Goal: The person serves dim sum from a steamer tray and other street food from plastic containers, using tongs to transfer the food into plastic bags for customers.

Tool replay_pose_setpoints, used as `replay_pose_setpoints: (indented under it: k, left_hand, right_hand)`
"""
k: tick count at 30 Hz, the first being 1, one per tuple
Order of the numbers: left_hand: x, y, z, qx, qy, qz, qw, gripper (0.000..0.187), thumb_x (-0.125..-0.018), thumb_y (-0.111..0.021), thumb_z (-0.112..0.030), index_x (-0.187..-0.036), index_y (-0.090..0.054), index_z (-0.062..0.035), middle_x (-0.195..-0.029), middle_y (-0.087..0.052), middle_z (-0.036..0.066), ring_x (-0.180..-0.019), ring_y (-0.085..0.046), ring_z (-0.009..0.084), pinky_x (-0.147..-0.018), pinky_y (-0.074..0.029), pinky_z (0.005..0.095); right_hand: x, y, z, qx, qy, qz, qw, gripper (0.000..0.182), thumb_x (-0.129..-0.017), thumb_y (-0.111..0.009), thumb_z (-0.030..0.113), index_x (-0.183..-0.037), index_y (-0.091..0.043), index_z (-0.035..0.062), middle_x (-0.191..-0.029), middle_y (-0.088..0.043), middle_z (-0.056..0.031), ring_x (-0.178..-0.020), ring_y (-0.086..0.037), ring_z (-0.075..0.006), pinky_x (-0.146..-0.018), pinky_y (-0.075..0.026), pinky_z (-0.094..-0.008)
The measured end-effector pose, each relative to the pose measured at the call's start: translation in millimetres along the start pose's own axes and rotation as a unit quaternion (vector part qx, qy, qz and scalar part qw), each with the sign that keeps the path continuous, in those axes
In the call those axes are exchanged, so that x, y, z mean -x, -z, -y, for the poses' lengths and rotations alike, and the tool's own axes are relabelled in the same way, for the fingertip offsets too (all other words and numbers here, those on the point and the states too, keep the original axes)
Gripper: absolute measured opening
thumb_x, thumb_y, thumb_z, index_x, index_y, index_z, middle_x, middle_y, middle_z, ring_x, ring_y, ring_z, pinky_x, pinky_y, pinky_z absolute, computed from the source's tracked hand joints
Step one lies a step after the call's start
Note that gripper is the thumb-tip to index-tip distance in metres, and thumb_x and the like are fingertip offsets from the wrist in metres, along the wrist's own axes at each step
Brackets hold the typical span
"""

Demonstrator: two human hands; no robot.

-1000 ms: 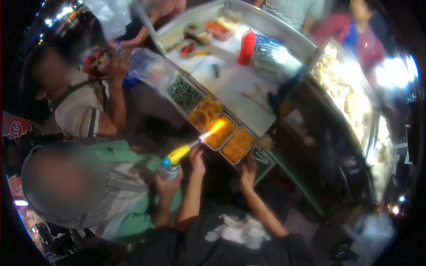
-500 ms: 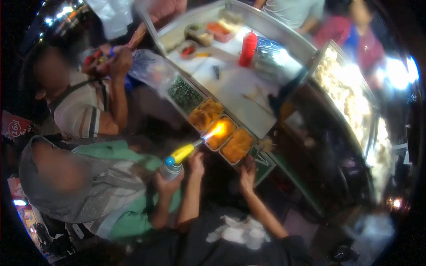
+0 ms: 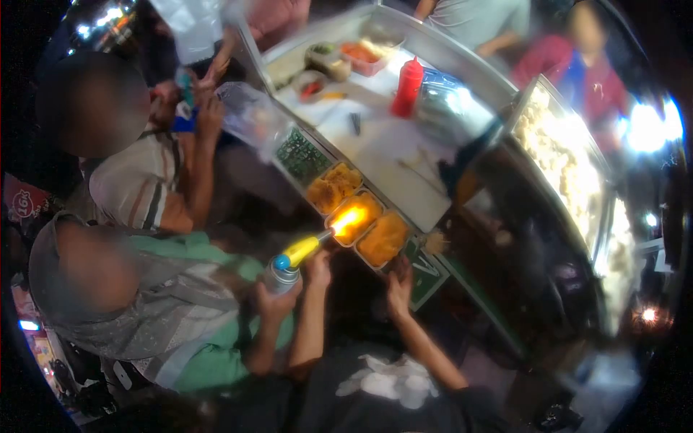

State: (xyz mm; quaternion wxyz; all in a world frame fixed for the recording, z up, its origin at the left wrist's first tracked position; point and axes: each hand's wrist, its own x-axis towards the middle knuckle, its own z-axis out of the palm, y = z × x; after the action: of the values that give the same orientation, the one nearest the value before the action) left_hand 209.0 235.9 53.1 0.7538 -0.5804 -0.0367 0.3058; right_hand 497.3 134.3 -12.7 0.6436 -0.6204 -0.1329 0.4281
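My left hand (image 3: 317,268) is at the near side of a row of small rectangular trays, just below a blowtorch. My right hand (image 3: 399,285) is at the near right corner of the row, fingertips by the right tray (image 3: 383,240) of orange-brown topped food. In the middle tray (image 3: 354,219), similar food glows under the torch flame. The left tray (image 3: 334,187) holds browned, lumpy food. A co-worker's hand (image 3: 274,299) in a green sleeve grips the yellow-and-blue blowtorch (image 3: 299,250) on its gas can. My fingers are partly hidden in shadow, so I cannot tell their grip.
Beyond the trays stand a container of dark green pieces (image 3: 303,156) and a white worktop (image 3: 393,169). It bears a red squeeze bottle (image 3: 408,88), bowls (image 3: 364,56) and tongs (image 3: 355,123). A bright glass case (image 3: 559,155) stands right. People stand left and behind the cart.
The flame looks broader and brighter over the middle tray. The person in the striped shirt has shifted, hands now around something blue. My hands have hardly moved.
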Motion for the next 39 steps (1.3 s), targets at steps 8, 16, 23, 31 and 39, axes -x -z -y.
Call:
replay_pose_setpoints:
  k: [8,16,23,31,39]
  left_hand:
    - [-0.6,-4.1,10.0,0.000,0.024,-0.008,1.000,0.106,-0.053,-0.091,-0.032,-0.138,-0.035,-0.0028,-0.131,-0.046,0.010,-0.123,-0.047,0.0220,-0.105,-0.040,0.0326]
    - [-2.8,-4.0,18.9,0.684,0.395,-0.046,0.612,0.073,-0.065,-0.091,-0.028,-0.122,-0.052,-0.0038,-0.103,-0.065,0.007,-0.087,-0.064,0.0178,-0.077,-0.054,0.0332]
    - [-12.9,1.5,7.5,0.794,0.530,-0.029,0.298,0.061,-0.065,-0.092,-0.026,-0.112,-0.059,-0.0039,-0.097,-0.068,0.008,-0.083,-0.066,0.0172,-0.073,-0.054,0.0351]
    - [-34.9,9.8,-35.9,0.804,0.559,0.028,-0.202,0.059,-0.064,-0.092,-0.025,-0.109,-0.060,-0.0056,-0.096,-0.067,0.008,-0.081,-0.065,0.0161,-0.070,-0.054,0.0332]
    - [-20.9,15.2,-53.7,0.820,0.572,0.021,0.022,0.053,-0.068,-0.088,-0.029,-0.106,-0.059,-0.0061,-0.097,-0.067,0.006,-0.080,-0.066,0.0171,-0.071,-0.055,0.0356]
  right_hand:
    - [-4.1,-11.9,3.5,-0.017,0.013,0.023,1.000,0.058,-0.097,-0.038,-0.005,-0.152,-0.020,0.0013,-0.155,-0.030,-0.0169,-0.135,-0.043,-0.0292,-0.095,-0.054,-0.0406]
    - [-0.1,-26.3,10.1,0.035,-0.003,-0.001,0.999,0.057,-0.097,-0.036,-0.003,-0.152,-0.023,0.0028,-0.154,-0.032,-0.0161,-0.132,-0.046,-0.0288,-0.095,-0.054,-0.0391]
    - [-1.6,-33.7,10.6,0.028,-0.004,0.006,1.000,0.057,-0.097,-0.036,-0.003,-0.152,-0.023,0.0023,-0.153,-0.034,-0.0165,-0.128,-0.049,-0.0289,-0.095,-0.054,-0.0389]
    - [-15.8,-30.4,-4.7,0.039,0.021,-0.011,0.999,0.056,-0.098,-0.039,-0.002,-0.152,-0.024,0.0010,-0.151,-0.037,-0.0165,-0.127,-0.051,-0.0277,-0.093,-0.054,-0.0396]
    - [-25.3,-28.1,-4.2,0.020,-0.010,0.016,1.000,0.055,-0.099,-0.038,-0.002,-0.152,-0.026,0.0051,-0.149,-0.039,-0.0166,-0.127,-0.052,-0.0267,-0.092,-0.054,-0.0385]
